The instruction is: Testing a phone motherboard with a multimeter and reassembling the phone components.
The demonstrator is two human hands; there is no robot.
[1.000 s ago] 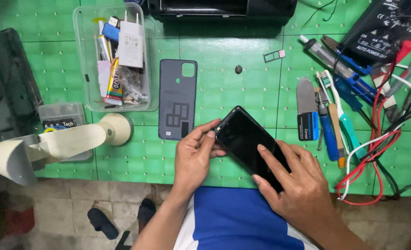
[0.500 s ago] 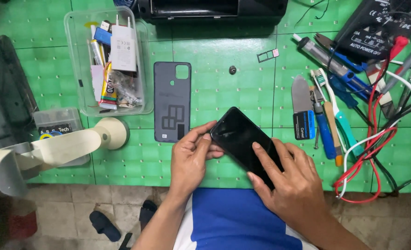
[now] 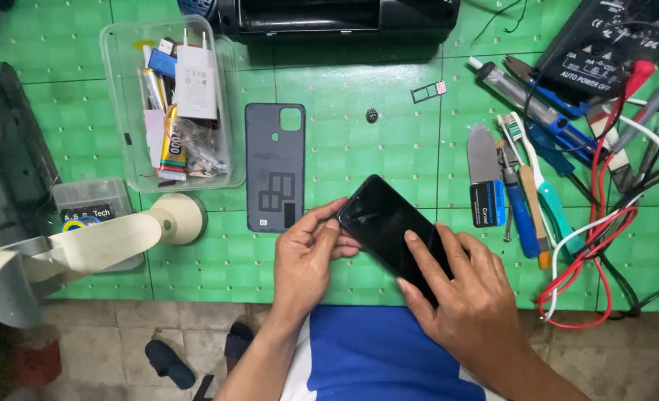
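- Both hands are working on a black smartphone (image 3: pixel 389 226) lying screen-up, slanted, at the lower centre of the frame on the green tabletop (image 3: pixel 359 148).
- The left hand (image 3: pixel 307 260) is closing its grip on the phone's upper left corner, thumb and fingertips pinching the edge there.
- The right hand (image 3: pixel 467 293) is pressing down on the phone's lower right part; its fingers are lying flat over the glass rather than wrapping round it, so that grip is spread on the phone, not clamped.
- The grey back cover (image 3: pixel 275 167) is lying apart from the phone, just left of it and above the left hand, inner side hidden, camera cut-out towards the top of the frame.
- A small card tray (image 3: pixel 428 91) is sitting out on the tabletop in the upper middle, and a tiny dark part (image 3: pixel 372 115) is lying near it.
- Judging from this, the phone is standing open at the back: cover and tray are off and not yet refitted; whether inner work is finished cannot be told, since only the dark front is showing.
- Tools (image 3: pixel 519 193) are lying in a row at the right, beside red and white cables (image 3: pixel 589 252).
- A clear box of small parts (image 3: pixel 170 104) is sitting at the upper left.
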